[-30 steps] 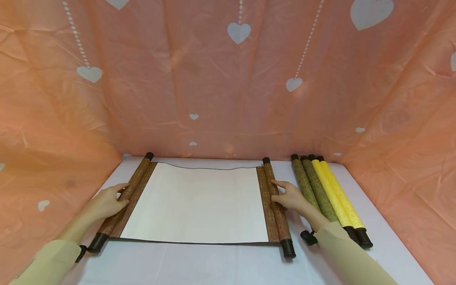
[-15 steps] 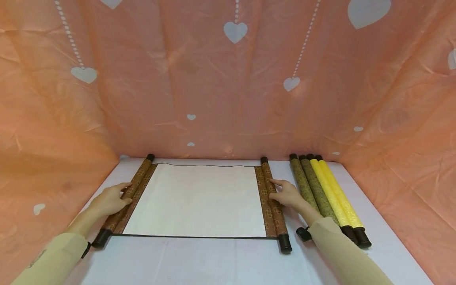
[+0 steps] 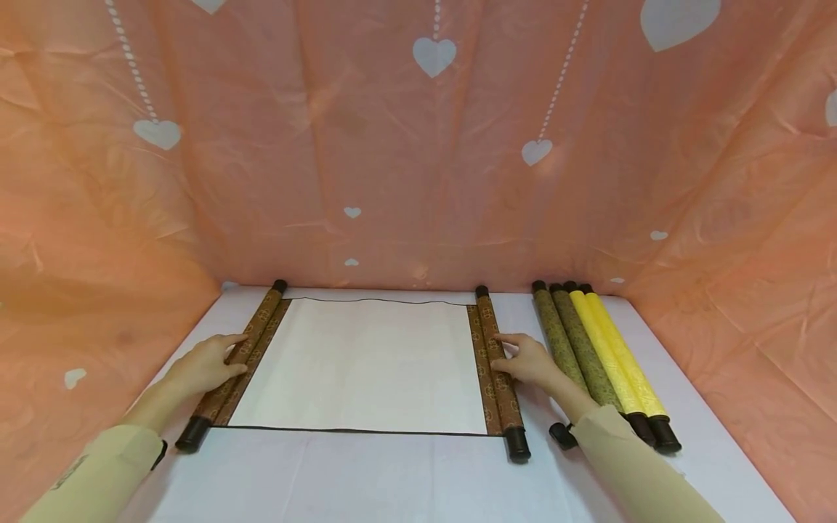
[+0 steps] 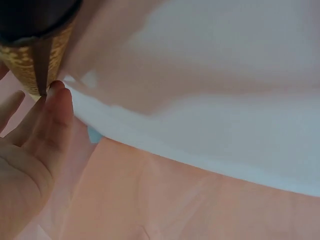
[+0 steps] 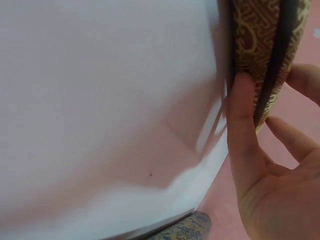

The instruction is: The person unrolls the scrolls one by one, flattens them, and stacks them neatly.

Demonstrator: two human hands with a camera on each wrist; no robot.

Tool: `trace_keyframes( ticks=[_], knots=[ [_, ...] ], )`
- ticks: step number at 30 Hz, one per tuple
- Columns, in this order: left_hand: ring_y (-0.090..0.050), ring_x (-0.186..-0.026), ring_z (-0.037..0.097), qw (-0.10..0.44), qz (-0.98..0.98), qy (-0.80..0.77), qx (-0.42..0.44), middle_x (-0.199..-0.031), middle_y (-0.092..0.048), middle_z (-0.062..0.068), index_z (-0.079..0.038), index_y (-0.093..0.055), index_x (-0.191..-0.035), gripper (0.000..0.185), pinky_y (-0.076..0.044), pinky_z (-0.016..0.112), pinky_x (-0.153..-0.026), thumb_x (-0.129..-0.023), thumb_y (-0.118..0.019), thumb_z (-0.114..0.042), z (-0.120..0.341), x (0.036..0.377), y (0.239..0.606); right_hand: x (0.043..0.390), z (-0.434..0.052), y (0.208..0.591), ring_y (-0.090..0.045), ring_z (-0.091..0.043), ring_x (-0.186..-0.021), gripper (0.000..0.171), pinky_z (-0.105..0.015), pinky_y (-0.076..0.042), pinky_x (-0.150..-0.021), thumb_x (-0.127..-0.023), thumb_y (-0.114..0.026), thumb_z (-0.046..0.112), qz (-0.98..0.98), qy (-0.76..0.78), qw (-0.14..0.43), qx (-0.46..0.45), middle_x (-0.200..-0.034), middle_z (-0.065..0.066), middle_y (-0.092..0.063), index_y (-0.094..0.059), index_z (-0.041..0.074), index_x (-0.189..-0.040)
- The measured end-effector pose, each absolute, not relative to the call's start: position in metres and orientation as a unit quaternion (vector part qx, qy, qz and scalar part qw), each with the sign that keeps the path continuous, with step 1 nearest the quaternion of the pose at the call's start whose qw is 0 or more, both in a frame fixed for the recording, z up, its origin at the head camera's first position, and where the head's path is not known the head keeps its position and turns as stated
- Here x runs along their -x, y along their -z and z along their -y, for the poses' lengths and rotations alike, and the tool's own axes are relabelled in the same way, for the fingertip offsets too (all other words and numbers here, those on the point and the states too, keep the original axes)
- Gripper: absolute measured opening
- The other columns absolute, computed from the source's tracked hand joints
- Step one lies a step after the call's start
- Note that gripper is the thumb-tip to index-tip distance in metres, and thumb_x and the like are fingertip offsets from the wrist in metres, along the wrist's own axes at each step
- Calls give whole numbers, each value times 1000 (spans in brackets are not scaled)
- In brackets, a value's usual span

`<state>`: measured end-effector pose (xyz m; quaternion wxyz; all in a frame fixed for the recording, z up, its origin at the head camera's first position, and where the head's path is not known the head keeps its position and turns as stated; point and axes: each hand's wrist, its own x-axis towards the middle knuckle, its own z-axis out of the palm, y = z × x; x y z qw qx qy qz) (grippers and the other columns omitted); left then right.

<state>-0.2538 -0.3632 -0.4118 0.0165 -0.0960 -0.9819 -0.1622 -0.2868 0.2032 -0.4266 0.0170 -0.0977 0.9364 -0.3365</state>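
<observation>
A partly unrolled scroll lies in the head view, its blank white sheet spread between two brown patterned rollers with black end caps. My left hand grips the left roller, thumb on the near side and fingers farther up. On the other side, the right roller is held between the thumb and fingers of my right hand. Both wrist views show fingertips against the gold-patterned brown cloth of the rollers. The undersides of the rollers are hidden.
To the right of my right hand, two olive-green rolled scrolls and two yellow ones lie side by side. A white cloth covers the table. Behind and beside it hangs a peach curtain with white hearts.
Both hands have brought the rollers slightly closer together, so the visible sheet is a little narrower. Its near edge also sits slightly farther up in the view.
</observation>
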Motion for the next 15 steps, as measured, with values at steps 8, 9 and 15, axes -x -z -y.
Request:
trace_keyframes(
  ticks=[8, 9, 15],
  knots=[
    [-50, -124, 62, 27, 980, 167, 107, -136, -52, 43, 13, -53, -141, 61, -46, 72, -94, -92, -74, -16, 352, 251, 403, 275, -208, 422, -70, -26, -82, 56, -40, -57, -69, -88, -78, 10, -922, 367, 22, 122, -144, -34, -52, -62, -3, -140],
    [-50, -125, 62, 33, 979, 171, 111, -136, -52, 43, 13, -53, -141, 60, -45, 72, -95, -92, -73, -16, 349, 251, 400, 274, -209, 421, -68, -20, -75, 56, -36, -56, -63, -89, -77, 9, -917, 378, 25, 125, -145, -34, -50, -61, -3, -141],
    [-47, -129, 60, 60, 970, 203, 120, -140, -51, 40, 10, -50, -145, 60, -40, 71, -102, -97, -70, -19, 321, 254, 381, 267, -216, 404, -71, -25, -86, 53, -32, -57, -62, -94, -73, 11, -904, 402, 7, 143, -147, -30, -49, -58, -3, -143]
  ],
)
